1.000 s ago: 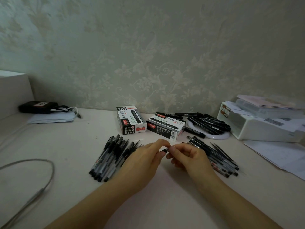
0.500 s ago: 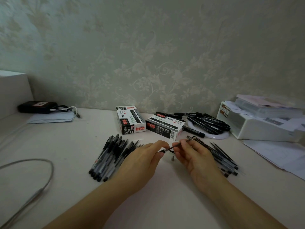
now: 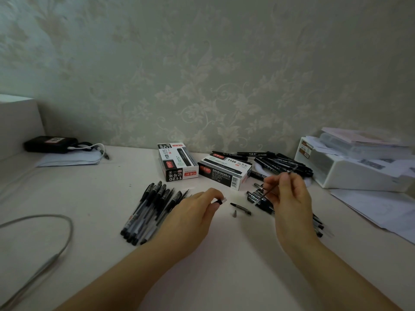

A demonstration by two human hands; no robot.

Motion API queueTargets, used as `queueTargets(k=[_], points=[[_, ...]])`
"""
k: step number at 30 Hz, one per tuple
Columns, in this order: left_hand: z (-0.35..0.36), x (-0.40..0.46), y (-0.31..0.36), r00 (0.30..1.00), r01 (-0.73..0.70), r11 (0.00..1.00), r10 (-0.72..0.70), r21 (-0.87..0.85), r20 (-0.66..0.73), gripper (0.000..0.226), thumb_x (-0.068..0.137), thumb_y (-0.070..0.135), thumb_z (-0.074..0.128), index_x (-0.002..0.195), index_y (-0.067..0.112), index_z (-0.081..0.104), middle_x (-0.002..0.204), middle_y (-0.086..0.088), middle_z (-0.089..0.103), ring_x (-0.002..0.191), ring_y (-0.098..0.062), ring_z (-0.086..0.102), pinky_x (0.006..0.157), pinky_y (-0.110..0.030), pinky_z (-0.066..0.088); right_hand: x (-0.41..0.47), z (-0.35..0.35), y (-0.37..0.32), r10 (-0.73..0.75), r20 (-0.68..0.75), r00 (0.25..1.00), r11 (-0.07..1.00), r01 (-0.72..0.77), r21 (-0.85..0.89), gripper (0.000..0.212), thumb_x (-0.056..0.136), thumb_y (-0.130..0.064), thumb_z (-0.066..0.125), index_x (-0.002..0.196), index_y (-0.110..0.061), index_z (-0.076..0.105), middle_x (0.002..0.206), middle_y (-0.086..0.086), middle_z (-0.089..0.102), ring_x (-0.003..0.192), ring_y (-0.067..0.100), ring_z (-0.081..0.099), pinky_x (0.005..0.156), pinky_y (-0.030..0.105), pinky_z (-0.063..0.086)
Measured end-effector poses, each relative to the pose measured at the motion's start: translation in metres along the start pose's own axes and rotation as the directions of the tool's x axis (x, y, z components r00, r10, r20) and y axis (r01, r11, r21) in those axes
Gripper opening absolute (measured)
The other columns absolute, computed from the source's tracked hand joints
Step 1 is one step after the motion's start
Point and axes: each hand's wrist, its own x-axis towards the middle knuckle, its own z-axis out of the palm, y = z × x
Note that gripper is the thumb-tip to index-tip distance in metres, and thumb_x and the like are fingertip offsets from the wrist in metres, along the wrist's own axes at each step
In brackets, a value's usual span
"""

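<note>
Thin refill (image 3: 270, 189) pinched between thumb and fingertips of right hand (image 3: 289, 198), raised above table (image 3: 224, 254). Long axis slants: upper end far-right, lower end down-left, aimed toward left hand (image 3: 195, 212). Left hand curled round pen barrel (image 3: 219, 201), only end showing, low over table. Refill and barrel apart; loose nose cone (image 3: 235, 213) and short dark piece (image 3: 241, 208) lie between. Likely next: right hand carries refill's lower end leftward to barrel mouth. Pen pile (image 3: 148, 212) just left of left hand.
</note>
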Motion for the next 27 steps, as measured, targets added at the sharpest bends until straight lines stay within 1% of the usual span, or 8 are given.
queueTargets(k=[1,3,6,9,11,14,20,27], points=[[0.000,0.001,-0.001,1.000,0.006,1.000,-0.006,0.012,-0.015,0.020,0.101,0.032,0.038,0.117,0.034,0.051,0.076,0.023,0.046,0.079,-0.003,0.053,0.073,-0.030,0.049,0.002,-0.003,-0.001,-0.015,-0.015,1.000,1.000,0.015,-0.002,0.024,0.105,-0.025,0.040,0.091,-0.018,0.059,0.081,-0.008,0.069,0.079,0.007,0.065,0.085,0.031,0.054],[-0.001,0.001,-0.003,0.998,0.020,0.999,-0.017,0.046,-0.053,0.019,0.101,0.033,0.039,0.116,0.034,0.050,0.083,0.020,0.051,0.080,-0.004,0.052,0.072,-0.030,0.049,0.004,-0.009,-0.002,-0.170,-0.005,0.985,0.969,0.166,-0.183,0.023,0.103,-0.030,0.042,0.093,-0.026,0.062,0.079,-0.010,0.067,0.072,0.004,0.062,0.075,0.025,0.053],[-0.003,0.000,-0.007,0.996,0.063,0.994,-0.057,0.094,-0.070,0.022,0.098,0.039,0.044,0.118,0.033,0.050,0.101,0.015,0.059,0.089,-0.006,0.055,0.077,-0.031,0.051,0.006,-0.015,0.003,-0.401,0.202,0.893,0.694,0.440,-0.570,0.023,0.099,-0.027,0.051,0.113,-0.028,0.069,0.083,-0.013,0.060,0.068,0.006,0.054,0.058,0.022,0.046],[-0.005,-0.001,-0.009,0.993,0.115,0.981,-0.108,0.155,-0.054,0.024,0.095,0.041,0.051,0.117,0.031,0.053,0.105,0.014,0.058,0.091,-0.007,0.055,0.080,-0.030,0.052,0.010,-0.017,0.015,-0.267,0.373,0.889,0.356,0.451,-0.818,0.027,0.094,0.001,0.056,0.115,-0.007,0.070,0.093,0.003,0.053,0.074,0.018,0.052,0.065,0.038,0.049],[-0.006,-0.001,-0.009,0.991,0.134,0.973,-0.126,0.188,-0.054,0.023,0.093,0.040,0.053,0.115,0.030,0.055,0.099,0.014,0.055,0.087,-0.007,0.054,0.078,-0.027,0.051,0.011,-0.021,0.018,-0.169,0.371,0.913,0.271,0.405,-0.873,0.022,0.092,0.003,0.056,0.105,-0.004,0.072,0.096,0.006,0.054,0.079,0.021,0.054,0.070,0.040,0.050],[-0.008,-0.001,-0.010,0.987,0.163,0.956,-0.155,0.242,-0.050,0.024,0.093,0.038,0.054,0.115,0.029,0.054,0.092,0.013,0.047,0.081,-0.007,0.051,0.073,-0.024,0.049,0.012,-0.023,0.016,-0.144,0.333,0.932,0.223,0.358,-0.907,0.022,0.096,-0.008,0.056,0.105,-0.014,0.074,0.100,0.003,0.061,0.087,0.022,0.057,0.076,0.039,0.048],[-0.011,-0.002,-0.011,0.963,0.265,0.896,-0.267,0.356,-0.046,0.031,0.093,0.045,0.053,0.118,0.027,0.049,0.107,0.009,0.050,0.091,-0.010,0.055,0.069,-0.023,0.046,0.012,-0.025,0.020,-0.080,0.304,0.949,0.125,0.313,-0.942,0.025,0.099,-0.016,0.050,0.107,-0.022,0.073,0.108,-0.001,0.062,0.095,0.020,0.056,0.077,0.033,0.041],[-0.015,-0.002,-0.012,0.928,0.364,0.835,-0.365,0.412,-0.078,0.029,0.096,0.039,0.050,0.118,0.020,0.049,0.116,0.002,0.052,0.098,-0.014,0.058,0.077,-0.028,0.052,0.009,-0.020,0.018,-0.176,0.299,0.938,0.197,0.331,-0.923,0.018,0.093,-0.022,0.061,0.107,-0.020,0.073,0.108,0.001,0.061,0.096,0.023,0.055,0.077,0.034,0.037]])
